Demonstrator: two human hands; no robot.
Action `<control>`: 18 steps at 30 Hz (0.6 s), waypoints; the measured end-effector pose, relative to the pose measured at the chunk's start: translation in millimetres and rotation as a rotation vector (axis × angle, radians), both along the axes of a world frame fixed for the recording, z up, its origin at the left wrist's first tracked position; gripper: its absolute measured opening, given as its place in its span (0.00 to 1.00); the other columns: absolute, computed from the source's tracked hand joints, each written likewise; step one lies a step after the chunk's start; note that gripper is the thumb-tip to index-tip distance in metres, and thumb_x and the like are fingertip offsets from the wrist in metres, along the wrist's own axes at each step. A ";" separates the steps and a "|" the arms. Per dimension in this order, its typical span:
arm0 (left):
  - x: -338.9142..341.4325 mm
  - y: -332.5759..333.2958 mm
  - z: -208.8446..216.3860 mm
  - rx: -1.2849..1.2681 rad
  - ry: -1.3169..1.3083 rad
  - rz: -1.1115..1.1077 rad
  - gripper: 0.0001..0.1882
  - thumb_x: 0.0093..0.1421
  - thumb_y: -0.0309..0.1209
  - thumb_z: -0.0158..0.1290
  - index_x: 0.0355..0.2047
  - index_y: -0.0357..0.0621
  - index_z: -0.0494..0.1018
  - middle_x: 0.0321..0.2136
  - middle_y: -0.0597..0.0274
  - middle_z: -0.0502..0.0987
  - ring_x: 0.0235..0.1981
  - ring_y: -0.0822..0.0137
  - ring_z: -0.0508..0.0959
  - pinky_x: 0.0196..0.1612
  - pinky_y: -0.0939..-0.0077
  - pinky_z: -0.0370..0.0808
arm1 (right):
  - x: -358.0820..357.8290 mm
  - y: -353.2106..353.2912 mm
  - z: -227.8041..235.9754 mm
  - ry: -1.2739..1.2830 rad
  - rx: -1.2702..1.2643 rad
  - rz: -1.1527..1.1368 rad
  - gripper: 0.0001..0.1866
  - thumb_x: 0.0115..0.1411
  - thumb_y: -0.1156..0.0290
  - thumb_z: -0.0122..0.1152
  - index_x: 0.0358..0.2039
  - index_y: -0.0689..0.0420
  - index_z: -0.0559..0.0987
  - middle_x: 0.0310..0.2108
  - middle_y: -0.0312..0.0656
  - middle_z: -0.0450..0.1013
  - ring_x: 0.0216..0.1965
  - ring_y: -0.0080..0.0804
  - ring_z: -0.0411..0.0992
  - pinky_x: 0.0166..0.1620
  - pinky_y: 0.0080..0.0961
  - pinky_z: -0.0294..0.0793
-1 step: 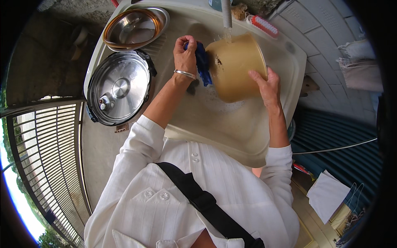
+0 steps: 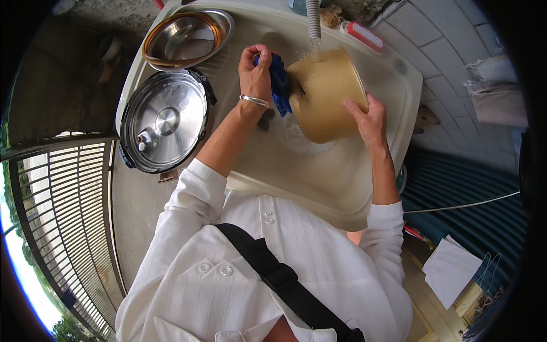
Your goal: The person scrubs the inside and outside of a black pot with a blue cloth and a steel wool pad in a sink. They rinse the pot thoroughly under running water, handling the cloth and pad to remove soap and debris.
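Observation:
Over the sink (image 2: 296,182), a deep tan pot (image 2: 327,97) lies tipped on its side, with dark marks on its outside near the base. My right hand (image 2: 370,119) grips its rim on the right, thumb on the outer wall. My left hand (image 2: 254,74) is closed on a wet-looking blue cloth (image 2: 278,85), which hangs down beside the pot's base. Whether the cloth touches the pot is hard to tell. Water from a ribbed grey spout (image 2: 313,23) runs onto the pot's upper side.
A pressure cooker lid (image 2: 171,102) rests on the sink's left edge. Behind it are stacked metal and amber glass bowls (image 2: 196,48). A red and white scrub brush (image 2: 366,37) lies at the back right rim. Suds (image 2: 296,137) and a dark scrap (image 2: 265,121) lie in the basin.
The pot has shifted very slightly to the right and down. Both hands keep their holds almost in place.

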State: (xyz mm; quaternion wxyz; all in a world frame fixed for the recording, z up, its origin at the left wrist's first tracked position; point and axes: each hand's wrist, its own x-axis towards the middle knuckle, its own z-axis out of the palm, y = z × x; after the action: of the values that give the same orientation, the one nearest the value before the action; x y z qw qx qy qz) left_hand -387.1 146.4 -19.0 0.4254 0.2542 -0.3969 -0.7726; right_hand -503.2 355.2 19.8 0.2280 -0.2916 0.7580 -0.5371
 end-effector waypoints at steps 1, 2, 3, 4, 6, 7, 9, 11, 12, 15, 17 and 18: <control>-0.3 0.9 15.8 -0.007 0.035 -0.009 0.08 0.60 0.32 0.50 0.35 0.42 0.66 0.29 0.63 0.74 0.30 0.76 0.71 0.36 0.84 0.69 | -3.7 5.9 -8.7 0.116 0.078 0.048 0.11 0.50 0.70 0.64 0.27 0.62 0.73 0.21 0.42 0.71 0.23 0.28 0.68 0.30 0.24 0.68; 0.1 1.1 28.7 -0.060 0.083 -0.043 0.08 0.61 0.33 0.50 0.35 0.42 0.66 0.29 0.63 0.74 0.30 0.76 0.71 0.36 0.83 0.69 | -4.4 7.0 -12.4 0.232 0.151 0.101 0.11 0.50 0.70 0.64 0.25 0.62 0.72 0.18 0.43 0.70 0.20 0.31 0.67 0.28 0.25 0.67; -0.8 4.7 42.5 -0.072 0.107 -0.068 0.08 0.61 0.33 0.50 0.35 0.42 0.66 0.29 0.63 0.74 0.30 0.76 0.71 0.36 0.83 0.69 | -1.4 7.1 -12.4 0.313 0.236 0.169 0.12 0.49 0.70 0.64 0.23 0.62 0.70 0.16 0.45 0.68 0.19 0.35 0.66 0.27 0.27 0.66; -1.4 10.5 58.1 -0.085 0.132 -0.094 0.09 0.61 0.33 0.50 0.36 0.42 0.66 0.30 0.63 0.74 0.30 0.76 0.71 0.36 0.83 0.70 | 4.3 7.8 -11.7 0.394 0.321 0.236 0.13 0.49 0.70 0.63 0.22 0.62 0.68 0.15 0.46 0.67 0.18 0.40 0.66 0.26 0.30 0.65; -2.8 22.9 84.9 -0.085 0.184 -0.182 0.09 0.61 0.34 0.50 0.36 0.42 0.66 0.30 0.63 0.74 0.31 0.76 0.72 0.36 0.83 0.70 | 14.9 10.5 -11.6 0.588 0.428 0.362 0.13 0.50 0.71 0.60 0.19 0.59 0.65 0.12 0.45 0.66 0.18 0.48 0.66 0.25 0.33 0.63; -3.1 28.7 95.7 -0.074 0.210 -0.238 0.09 0.61 0.34 0.50 0.36 0.43 0.66 0.30 0.63 0.74 0.31 0.76 0.72 0.37 0.83 0.70 | 16.6 13.7 -16.3 0.678 0.415 0.414 0.12 0.50 0.71 0.60 0.19 0.59 0.65 0.12 0.45 0.66 0.18 0.46 0.67 0.25 0.33 0.63; -5.6 36.5 103.4 -0.073 0.242 -0.329 0.10 0.61 0.35 0.50 0.36 0.43 0.67 0.30 0.64 0.75 0.31 0.76 0.73 0.39 0.82 0.71 | 20.0 18.8 -28.9 0.858 0.383 0.532 0.12 0.50 0.71 0.59 0.18 0.57 0.65 0.13 0.44 0.67 0.19 0.44 0.69 0.25 0.32 0.62; -12.1 40.2 92.6 -0.275 0.079 -0.479 0.11 0.61 0.36 0.50 0.37 0.41 0.69 0.30 0.65 0.75 0.32 0.75 0.73 0.40 0.81 0.70 | 20.0 23.9 -33.9 0.873 0.360 0.564 0.10 0.50 0.72 0.59 0.18 0.55 0.67 0.14 0.43 0.69 0.19 0.41 0.69 0.25 0.30 0.61; -14.4 36.6 80.7 -0.550 -0.079 -0.447 0.13 0.60 0.37 0.51 0.37 0.39 0.70 0.31 0.64 0.75 0.33 0.73 0.73 0.41 0.79 0.70 | 19.6 25.6 -33.3 0.874 0.337 0.551 0.10 0.50 0.72 0.59 0.18 0.55 0.67 0.14 0.43 0.69 0.19 0.40 0.69 0.25 0.30 0.61; -12.9 32.9 33.9 -0.909 -0.472 -0.076 0.12 0.59 0.35 0.51 0.37 0.38 0.70 0.32 0.55 0.75 0.36 0.62 0.74 0.42 0.73 0.70 | 22.1 25.3 -23.9 0.837 0.305 0.478 0.10 0.49 0.72 0.60 0.17 0.56 0.68 0.14 0.43 0.70 0.19 0.40 0.69 0.25 0.30 0.61; -5.4 27.1 -20.1 -0.426 -0.484 0.057 0.11 0.57 0.33 0.52 0.37 0.40 0.70 0.33 0.53 0.75 0.39 0.57 0.72 0.44 0.67 0.69 | 22.2 25.1 -25.0 0.823 0.312 0.456 0.10 0.49 0.72 0.60 0.16 0.56 0.68 0.14 0.43 0.70 0.19 0.40 0.69 0.24 0.31 0.61; 5.3 22.0 -61.5 -0.466 -0.651 0.074 0.11 0.56 0.33 0.53 0.37 0.41 0.69 0.37 0.54 0.73 0.42 0.56 0.70 0.46 0.66 0.68 | 21.7 26.0 -31.1 0.826 0.328 0.467 0.11 0.49 0.72 0.60 0.16 0.57 0.68 0.14 0.43 0.70 0.19 0.40 0.69 0.24 0.31 0.61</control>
State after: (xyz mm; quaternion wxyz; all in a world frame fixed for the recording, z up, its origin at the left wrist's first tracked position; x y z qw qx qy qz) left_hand -381.8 168.4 -80.6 0.3511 0.3964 -0.6660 -0.5254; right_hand -481.5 381.2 -11.4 0.0658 -0.6020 0.7739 -0.1854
